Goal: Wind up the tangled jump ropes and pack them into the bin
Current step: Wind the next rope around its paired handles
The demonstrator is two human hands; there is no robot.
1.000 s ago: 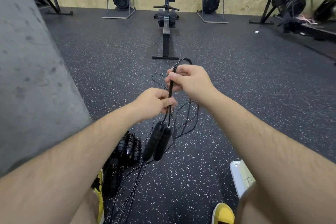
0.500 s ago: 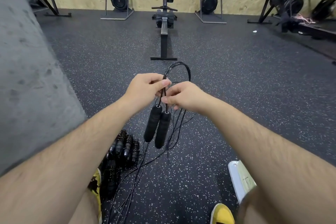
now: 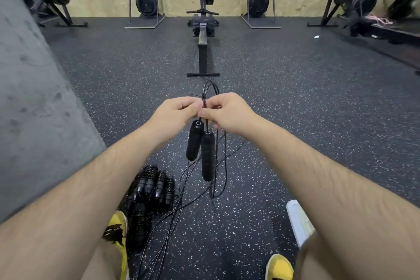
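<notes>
Both the left hand (image 3: 176, 112) and right hand (image 3: 225, 110) pinch the thin black jump-rope cord (image 3: 208, 91) held over the speckled rubber floor (image 3: 284, 109); its 2 black foam handles (image 3: 201, 148) dangle just beneath.

Bare, hairy forearms (image 3: 79, 200); yellow shoes (image 3: 280, 267), the left one black-marked.

bare floor (image 3: 295, 109) lay open on both sides of the rowing machine (image 3: 203, 52), but nearer than its foot a jump rope (image 3: 208, 157) dangled trailing cords, with coiled ropes (image 3: 150, 188) and a grey wall (image 3: 34, 120) leftward, a white bin (image 3: 297, 218) rightward.
</notes>
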